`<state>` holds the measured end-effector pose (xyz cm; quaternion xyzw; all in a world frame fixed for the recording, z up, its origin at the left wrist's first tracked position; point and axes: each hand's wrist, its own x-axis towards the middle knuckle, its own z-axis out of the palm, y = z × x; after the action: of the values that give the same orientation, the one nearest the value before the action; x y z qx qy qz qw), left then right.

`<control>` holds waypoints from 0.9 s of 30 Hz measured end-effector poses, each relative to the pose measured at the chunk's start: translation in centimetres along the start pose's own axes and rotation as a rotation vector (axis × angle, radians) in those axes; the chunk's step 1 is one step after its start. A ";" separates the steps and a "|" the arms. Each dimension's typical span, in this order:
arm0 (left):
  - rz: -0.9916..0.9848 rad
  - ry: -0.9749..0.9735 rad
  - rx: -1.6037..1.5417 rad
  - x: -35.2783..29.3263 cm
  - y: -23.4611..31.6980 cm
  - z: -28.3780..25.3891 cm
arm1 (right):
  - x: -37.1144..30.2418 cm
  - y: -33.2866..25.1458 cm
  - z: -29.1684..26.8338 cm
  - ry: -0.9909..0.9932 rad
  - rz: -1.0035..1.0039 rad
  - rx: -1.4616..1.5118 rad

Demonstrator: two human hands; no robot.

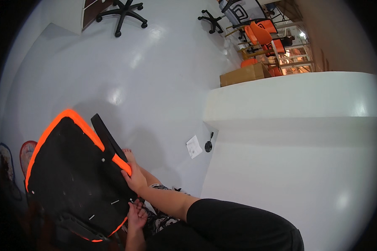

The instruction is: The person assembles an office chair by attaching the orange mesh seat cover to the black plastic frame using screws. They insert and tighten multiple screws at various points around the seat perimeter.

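An upturned chair seat (75, 167), black underneath with a bright orange mesh edge, fills the lower left. My right hand (136, 179) reaches across and is closed round the seat's orange edge, thumb on the black underside. Just below it, my left hand (137, 214) is turned palm up with its fingers curled. Its fingertips pinch at a small metal bolt (131, 200) near the seat's edge, partly hidden by the fingers. Two more bolts (114, 202) stick out of the underside. A black armrest (104, 134) juts from the far right side, and another black bar (77, 226) lies along the near side.
A white paper sheet (193, 147) and a small black round-headed object with a handle (208, 143) lie on the floor by a white ledge (280, 163). Farther off are a cardboard box (245, 75), orange chairs (259, 34) and a wheeled chair base (122, 14).
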<state>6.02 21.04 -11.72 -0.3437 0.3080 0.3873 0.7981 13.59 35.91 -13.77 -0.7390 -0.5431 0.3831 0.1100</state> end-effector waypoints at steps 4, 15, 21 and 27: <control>-0.103 0.154 0.178 -0.6 1.5 1.1 | 0.0 -1.6 -0.8 -0.085 0.073 -0.048; -0.285 0.169 0.264 -0.7 2.8 0.4 | 0.3 -1.6 -1.7 -0.174 0.065 -0.138; -0.345 0.121 0.285 -1.0 4.0 0.0 | 0.3 -1.5 -1.6 -0.199 0.096 -0.170; -0.324 0.157 0.214 -1.4 3.9 2.6 | 0.6 -0.2 -1.2 -0.183 0.057 -0.127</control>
<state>2.67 24.36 -10.37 -0.3310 0.3493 0.1907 0.8556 14.36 36.84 -13.14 -0.7216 -0.5529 0.4166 0.0020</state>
